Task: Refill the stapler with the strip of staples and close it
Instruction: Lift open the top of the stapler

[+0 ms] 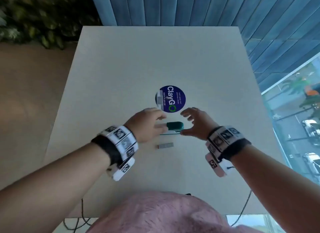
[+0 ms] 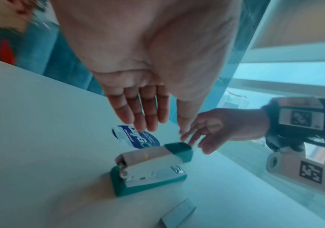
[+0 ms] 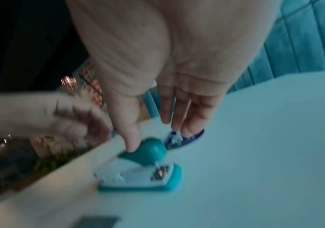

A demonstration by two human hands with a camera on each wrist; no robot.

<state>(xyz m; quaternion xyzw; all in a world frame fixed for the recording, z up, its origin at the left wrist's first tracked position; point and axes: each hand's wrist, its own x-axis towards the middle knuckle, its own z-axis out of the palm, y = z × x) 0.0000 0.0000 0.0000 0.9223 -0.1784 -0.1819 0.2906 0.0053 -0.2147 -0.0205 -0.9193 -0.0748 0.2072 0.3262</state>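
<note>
A teal and white stapler (image 1: pixel 174 126) (image 2: pixel 150 166) (image 3: pixel 144 168) lies closed on the white table (image 1: pixel 155 59), long side across. Just in front of it lies the grey strip of staples (image 1: pixel 165 145) (image 2: pixel 179 214) (image 3: pixel 97 222), untouched. My left hand (image 1: pixel 161 121) (image 2: pixel 163 125) hovers at the stapler's left end with straight, spread fingers and holds nothing. My right hand (image 1: pixel 186 123) (image 3: pixel 153 134) is spread at the stapler's right end, its thumb (image 3: pixel 130 138) at the teal cap. Whether the thumb touches the cap cannot be told through the blur.
A round blue sticker (image 1: pixel 170 99) is on the table just behind the stapler. A blue padded wall (image 1: pixel 173 7) runs along the far edge, plants (image 1: pixel 39 16) stand far left, and a window (image 1: pixel 297 120) is at the right. Cables (image 1: pixel 242 210) hang at the near edge.
</note>
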